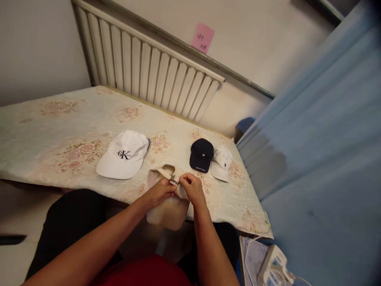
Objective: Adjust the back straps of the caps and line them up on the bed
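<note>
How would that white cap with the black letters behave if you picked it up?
The white cap is probably light. Its crown holds a rounded shape lying flat on the floral tablecloth, so the front looks fairly stiff; the back would likely sag. It seems unlikely to roll.

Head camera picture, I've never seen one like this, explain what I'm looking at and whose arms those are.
The camera sits on a person's head and looks down, so both arms are their own. The left hand and right hand together pinch the back strap of a beige cap, which lies at the near edge of a table with a floral cloth. Further back lie a white cap with a black logo, a dark navy cap and a small white cap touching it. Behind stands a radiator; a blue curtain hangs to the right.
</note>
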{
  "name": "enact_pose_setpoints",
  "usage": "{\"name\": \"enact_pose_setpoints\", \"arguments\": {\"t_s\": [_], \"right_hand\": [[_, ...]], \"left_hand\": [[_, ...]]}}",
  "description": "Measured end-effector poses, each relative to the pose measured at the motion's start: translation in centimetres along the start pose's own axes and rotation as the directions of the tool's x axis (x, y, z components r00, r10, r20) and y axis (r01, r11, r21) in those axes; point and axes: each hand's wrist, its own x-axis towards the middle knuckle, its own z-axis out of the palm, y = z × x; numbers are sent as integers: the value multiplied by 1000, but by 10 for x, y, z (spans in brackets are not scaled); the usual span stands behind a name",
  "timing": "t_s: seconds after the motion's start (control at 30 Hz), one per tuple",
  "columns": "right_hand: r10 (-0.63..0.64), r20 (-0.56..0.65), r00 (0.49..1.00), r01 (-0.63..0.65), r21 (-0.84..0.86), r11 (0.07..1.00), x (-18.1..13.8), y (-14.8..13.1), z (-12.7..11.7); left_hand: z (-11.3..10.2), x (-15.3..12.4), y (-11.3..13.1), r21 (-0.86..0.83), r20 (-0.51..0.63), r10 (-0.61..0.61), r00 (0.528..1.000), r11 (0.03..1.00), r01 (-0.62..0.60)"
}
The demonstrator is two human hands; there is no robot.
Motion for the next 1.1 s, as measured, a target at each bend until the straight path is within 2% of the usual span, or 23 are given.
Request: {"name": "enact_pose_setpoints", "arguments": {"t_s": [0.43, 0.67, 0.9, 1.1], "right_hand": [[29, 47, 998, -31, 45, 999, 6, 14, 1], [45, -12, 999, -45, 52, 998, 5, 11, 1], [1, -11, 1000, -1, -41, 999, 3, 13, 5], [-113, -58, 992, 104, -146, 984, -1, 13, 5]], "left_hand": [[-2, 2, -1, -10, 8, 0, 1000, 1000, 0], [-1, 1, -1, -3, 12, -14, 1000, 1000, 14], [2, 0, 2, 10, -22, -21, 1000, 1000, 21], [-1, -2, 0, 12, -67, -19, 998, 1000, 20]]}}
